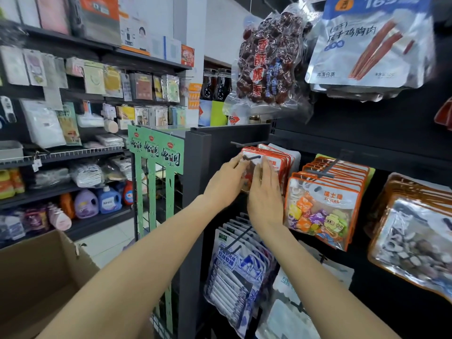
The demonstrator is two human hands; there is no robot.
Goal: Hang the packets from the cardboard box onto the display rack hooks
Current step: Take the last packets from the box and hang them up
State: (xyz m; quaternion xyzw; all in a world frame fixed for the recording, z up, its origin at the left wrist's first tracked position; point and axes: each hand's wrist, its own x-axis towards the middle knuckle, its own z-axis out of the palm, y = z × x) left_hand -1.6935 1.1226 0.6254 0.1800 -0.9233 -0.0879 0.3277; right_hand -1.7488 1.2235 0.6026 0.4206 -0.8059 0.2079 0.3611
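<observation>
An orange-edged packet (254, 160) hangs at the front of a stack on a dark hook (252, 157) of the black display rack (318, 133). My left hand (226, 181) holds the packet's left edge, its fingers reaching up beside the hook tip. My right hand (265, 192) lies over the packet's front with fingers fairly straight, pressing it toward the stack. Much of the packet is hidden behind both hands. The open cardboard box (36, 277) stands at the lower left; its inside is not visible.
More packet stacks hang nearby: candy packets (325, 201) to the right, blue-white packets (234, 270) below, red dates (269, 62) and silver pouches (371, 42) above. A green hanging display (156, 152) stands left of the rack. Stocked shelves (73, 152) fill the left side.
</observation>
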